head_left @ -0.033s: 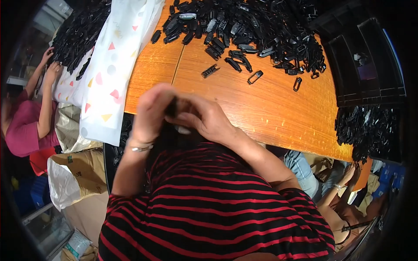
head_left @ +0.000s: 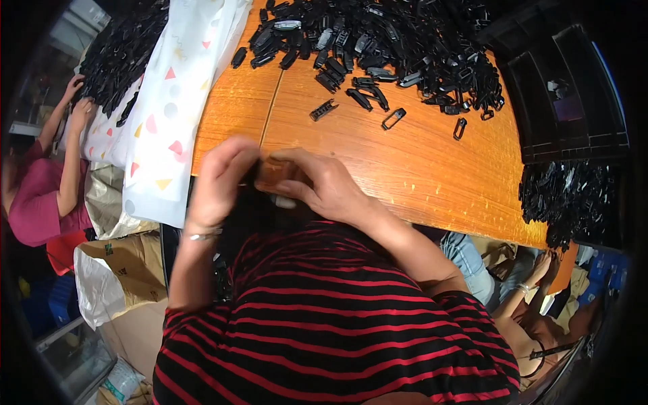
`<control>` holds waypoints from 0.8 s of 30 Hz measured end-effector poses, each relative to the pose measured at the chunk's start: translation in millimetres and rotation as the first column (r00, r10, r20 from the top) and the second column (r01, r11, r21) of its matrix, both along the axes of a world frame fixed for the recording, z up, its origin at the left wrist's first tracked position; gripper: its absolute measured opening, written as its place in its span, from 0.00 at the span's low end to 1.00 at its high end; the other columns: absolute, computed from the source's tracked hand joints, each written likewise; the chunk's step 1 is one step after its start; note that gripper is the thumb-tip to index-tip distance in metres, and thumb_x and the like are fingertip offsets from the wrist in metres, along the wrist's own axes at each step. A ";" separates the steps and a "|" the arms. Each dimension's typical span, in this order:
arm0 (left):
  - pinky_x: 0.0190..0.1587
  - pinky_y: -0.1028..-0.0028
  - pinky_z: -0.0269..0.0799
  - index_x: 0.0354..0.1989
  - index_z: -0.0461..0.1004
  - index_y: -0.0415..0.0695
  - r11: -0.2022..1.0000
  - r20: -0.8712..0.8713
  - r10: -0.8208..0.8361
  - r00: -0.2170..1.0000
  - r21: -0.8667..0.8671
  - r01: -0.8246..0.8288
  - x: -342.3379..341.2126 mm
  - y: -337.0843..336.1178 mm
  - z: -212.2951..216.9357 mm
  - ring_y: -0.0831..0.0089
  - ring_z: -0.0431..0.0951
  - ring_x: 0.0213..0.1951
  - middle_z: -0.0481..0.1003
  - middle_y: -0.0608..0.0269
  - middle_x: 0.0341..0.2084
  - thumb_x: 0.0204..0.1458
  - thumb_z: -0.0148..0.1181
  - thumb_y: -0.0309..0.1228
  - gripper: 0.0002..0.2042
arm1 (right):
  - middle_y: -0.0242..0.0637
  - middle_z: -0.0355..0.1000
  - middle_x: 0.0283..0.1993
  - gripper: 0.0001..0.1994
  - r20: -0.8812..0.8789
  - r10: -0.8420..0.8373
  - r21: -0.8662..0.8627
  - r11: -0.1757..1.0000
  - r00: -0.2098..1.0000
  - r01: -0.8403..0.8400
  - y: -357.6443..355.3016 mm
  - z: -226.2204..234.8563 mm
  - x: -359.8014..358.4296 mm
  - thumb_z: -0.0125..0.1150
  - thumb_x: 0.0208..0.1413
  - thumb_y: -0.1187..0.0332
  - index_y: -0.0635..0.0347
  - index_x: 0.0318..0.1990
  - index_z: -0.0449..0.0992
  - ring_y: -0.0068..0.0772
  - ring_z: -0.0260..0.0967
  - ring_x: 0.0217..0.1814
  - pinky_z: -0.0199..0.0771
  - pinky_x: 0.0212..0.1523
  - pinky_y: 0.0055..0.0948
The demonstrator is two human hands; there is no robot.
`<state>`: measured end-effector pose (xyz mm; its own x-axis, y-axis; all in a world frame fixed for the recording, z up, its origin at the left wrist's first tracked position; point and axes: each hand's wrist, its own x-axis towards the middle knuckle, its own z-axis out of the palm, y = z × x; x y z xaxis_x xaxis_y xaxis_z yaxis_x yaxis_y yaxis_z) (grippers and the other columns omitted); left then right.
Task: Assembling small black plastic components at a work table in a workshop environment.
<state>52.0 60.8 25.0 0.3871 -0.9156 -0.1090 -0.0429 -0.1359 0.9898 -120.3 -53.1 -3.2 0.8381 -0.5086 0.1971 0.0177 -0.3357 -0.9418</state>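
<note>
Above the table's near edge, in front of my striped shirt, my two hands work close together. My left hand [head_left: 219,179] is curled and blurred by motion, its fingertips turned away from view. My right hand [head_left: 331,183] faces it with bent fingers and thumb drawn together; a pale tip shows below the thumb. Between the hands is a small dark patch, too shadowed to make out. Beyond them on the wooden table [head_left: 317,142] lie a black ladder-like plastic piece [head_left: 323,110], a black oblong frame [head_left: 393,119] and another small black frame [head_left: 460,129].
A large heap of black plastic parts [head_left: 378,47] covers the far table. White patterned sheeting [head_left: 152,135] hangs at left, by another person's arms [head_left: 75,121]. A black bin [head_left: 574,94] and more black parts [head_left: 563,199] are at right, near another person's hand [head_left: 540,264].
My left hand has shifted left and slightly toward me, widening the gap to my right hand. The right hand stays nearly in place.
</note>
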 end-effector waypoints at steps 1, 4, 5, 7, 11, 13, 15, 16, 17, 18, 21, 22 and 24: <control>0.32 0.76 0.69 0.33 0.74 0.36 0.989 0.183 -0.107 0.977 0.120 0.086 19.2 18.6 4.5 0.76 0.73 0.27 0.74 0.64 0.24 0.57 0.56 0.27 0.06 | 0.37 0.72 0.30 0.19 -0.032 0.013 -0.143 0.990 0.999 -0.017 -7.4 0.1 -6.4 0.65 0.53 0.71 0.62 0.53 0.72 0.30 0.71 0.30 0.72 0.33 0.28; 0.32 0.74 0.70 0.33 0.76 0.36 0.949 0.560 -0.264 0.786 0.297 0.108 50.1 54.5 15.1 0.70 0.75 0.27 0.74 0.59 0.24 0.53 0.59 0.26 0.05 | 0.39 0.73 0.31 0.12 -0.052 -0.130 -0.365 0.926 0.990 0.102 -43.3 -3.6 -33.5 0.66 0.51 0.72 0.62 0.44 0.78 0.35 0.72 0.32 0.73 0.35 0.30; 0.33 0.73 0.70 0.34 0.76 0.36 0.943 0.735 -0.289 0.613 0.329 0.050 53.6 59.2 16.2 0.67 0.77 0.28 0.75 0.56 0.25 0.52 0.61 0.25 0.05 | 0.39 0.74 0.31 0.11 -0.011 -0.204 -0.470 0.865 0.979 0.175 -59.1 -6.1 -44.8 0.66 0.51 0.72 0.62 0.42 0.79 0.37 0.73 0.34 0.73 0.36 0.30; 0.33 0.73 0.71 0.34 0.77 0.37 0.977 0.725 -0.175 0.666 0.214 0.025 46.2 44.0 16.2 0.64 0.77 0.29 0.75 0.55 0.26 0.51 0.61 0.25 0.05 | 0.42 0.74 0.33 0.07 -0.092 -0.409 -0.597 0.752 0.908 0.278 -82.4 -2.2 -65.6 0.63 0.51 0.75 0.63 0.39 0.79 0.39 0.74 0.36 0.74 0.37 0.32; 0.36 0.67 0.73 0.40 0.76 0.40 0.971 0.789 0.057 0.612 -0.186 0.150 13.5 -28.9 -2.4 0.58 0.77 0.34 0.76 0.55 0.31 0.47 0.61 0.22 0.10 | 0.39 0.72 0.42 0.09 -0.212 -0.557 -0.776 0.596 0.803 0.209 -103.0 5.4 -80.6 0.62 0.52 0.77 0.61 0.41 0.78 0.42 0.72 0.42 0.75 0.40 0.35; 0.38 0.66 0.72 0.44 0.75 0.42 0.921 0.811 0.028 0.584 -0.247 0.300 -1.1 -65.2 -10.1 0.59 0.76 0.37 0.74 0.58 0.34 0.47 0.57 0.22 0.14 | 0.37 0.70 0.44 0.10 -0.235 -0.518 -0.847 0.524 0.822 0.088 -112.2 1.2 -84.8 0.63 0.51 0.75 0.60 0.42 0.78 0.40 0.69 0.48 0.74 0.42 0.36; 0.39 0.65 0.73 0.46 0.75 0.43 0.915 0.875 -0.037 0.482 -0.165 0.369 -4.9 -90.2 -18.5 0.59 0.75 0.39 0.73 0.58 0.35 0.49 0.55 0.22 0.14 | 0.37 0.70 0.44 0.09 -0.250 -0.499 -0.850 0.524 0.830 0.059 -114.3 2.5 -85.7 0.63 0.51 0.75 0.60 0.41 0.78 0.40 0.69 0.49 0.74 0.42 0.36; 0.40 0.65 0.73 0.47 0.75 0.44 0.902 0.924 -0.104 0.367 -0.068 0.427 -4.6 -98.3 -20.0 0.58 0.74 0.40 0.72 0.59 0.36 0.50 0.52 0.23 0.15 | 0.37 0.70 0.43 0.09 -0.266 -0.478 -0.848 0.528 0.837 0.033 -114.5 3.1 -86.3 0.64 0.51 0.74 0.61 0.41 0.77 0.39 0.69 0.49 0.74 0.42 0.35; 0.40 0.65 0.73 0.47 0.75 0.44 0.900 0.924 -0.106 0.366 -0.067 0.430 -2.5 -104.9 -19.4 0.58 0.74 0.40 0.72 0.59 0.36 0.50 0.52 0.23 0.15 | 0.38 0.70 0.41 0.09 -0.245 -0.465 -0.858 0.512 0.851 0.033 -113.9 3.5 -86.8 0.65 0.50 0.74 0.62 0.39 0.76 0.42 0.71 0.44 0.74 0.40 0.37; 0.42 0.66 0.72 0.47 0.74 0.44 0.874 0.944 -0.177 0.280 0.019 0.486 -0.4 -110.4 -17.9 0.59 0.74 0.42 0.71 0.58 0.37 0.51 0.51 0.24 0.15 | 0.38 0.70 0.41 0.09 -0.245 -0.467 -0.857 0.514 0.850 0.035 -111.1 5.6 -87.5 0.65 0.50 0.74 0.62 0.39 0.76 0.42 0.71 0.44 0.74 0.40 0.37; 0.44 0.66 0.72 0.47 0.74 0.44 0.814 0.956 -0.268 0.120 0.158 0.559 5.0 -121.0 -14.6 0.60 0.74 0.42 0.70 0.58 0.37 0.51 0.51 0.25 0.15 | 0.42 0.71 0.37 0.09 -0.387 -0.451 -0.699 0.713 0.805 0.063 -99.1 11.1 -86.4 0.66 0.50 0.73 0.64 0.38 0.75 0.46 0.72 0.37 0.74 0.37 0.38; 0.43 0.66 0.72 0.47 0.74 0.44 0.790 0.957 -0.286 0.055 0.203 0.579 6.3 -122.9 -14.3 0.60 0.74 0.42 0.70 0.58 0.36 0.51 0.51 0.25 0.14 | 0.44 0.72 0.35 0.10 -0.338 -0.366 -0.637 0.767 0.867 0.075 -96.2 9.6 -84.9 0.67 0.50 0.72 0.65 0.38 0.75 0.47 0.73 0.34 0.73 0.35 0.38; 0.43 0.66 0.72 0.46 0.74 0.44 0.782 0.947 -0.312 0.073 0.213 0.585 7.0 -128.6 -14.1 0.60 0.74 0.42 0.70 0.58 0.36 0.50 0.51 0.25 0.14 | 0.45 0.73 0.33 0.10 -0.276 -0.287 -0.571 0.817 0.917 0.084 -90.6 7.9 -80.4 0.67 0.50 0.72 0.66 0.38 0.75 0.47 0.73 0.31 0.73 0.33 0.38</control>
<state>59.0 -67.8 10.8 -0.4195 -0.8960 0.1455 -0.8821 0.4402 0.1679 -200.7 -143.8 4.7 0.8030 -0.5574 0.2111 -0.3787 -0.7507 -0.5413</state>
